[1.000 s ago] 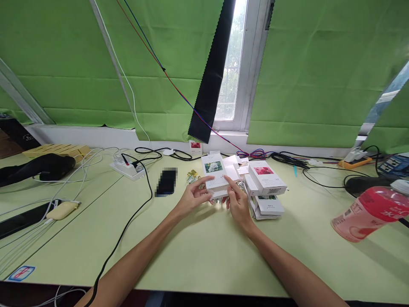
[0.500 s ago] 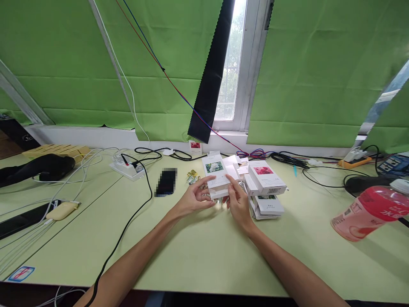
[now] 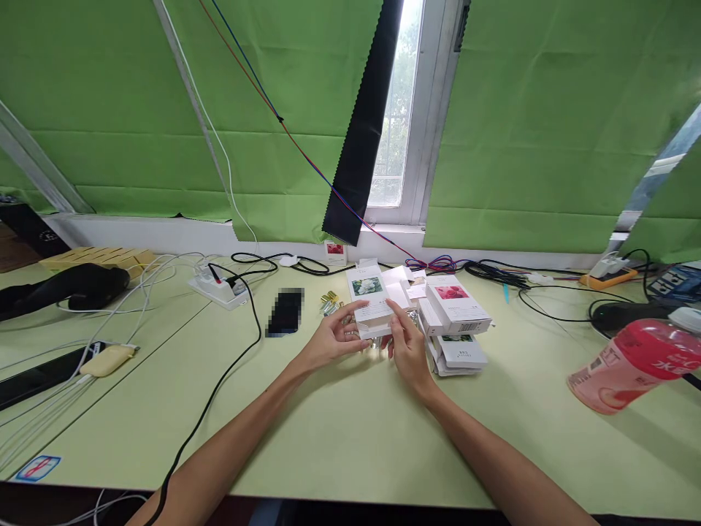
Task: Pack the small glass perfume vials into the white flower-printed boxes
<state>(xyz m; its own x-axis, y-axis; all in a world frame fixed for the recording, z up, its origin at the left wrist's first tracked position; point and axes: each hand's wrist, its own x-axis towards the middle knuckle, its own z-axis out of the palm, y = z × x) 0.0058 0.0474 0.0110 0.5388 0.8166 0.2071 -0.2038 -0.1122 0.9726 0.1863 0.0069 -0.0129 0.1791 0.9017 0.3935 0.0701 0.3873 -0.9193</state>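
Between my two hands, a small white cardboard box [image 3: 368, 287] with a white-flower picture is held tilted above the table. My left hand [image 3: 332, 337] grips its left side, thumb at the lower edge. On the other side, my right hand [image 3: 408, 349] has its fingers closed on the box's lower right corner. Shiny silver pieces lie partly hidden behind and below the box. Just left of it are small gold and silver pieces [image 3: 329, 301]. To the right, a white box with a pink-flower picture [image 3: 457, 301] tops a stack of white boxes [image 3: 461, 354].
A pixelated dark phone-like object [image 3: 285, 312] lies to the left, near a white power strip [image 3: 219, 291]. A black cable [image 3: 233, 365] crosses my left forearm. At the right lies a pink drink bottle [image 3: 629, 364]. Another small box [image 3: 335, 252] stands by the wall.
The lower edge of the held box has shifted very slightly, and my fingers have barely moved. Everything else looks the same.
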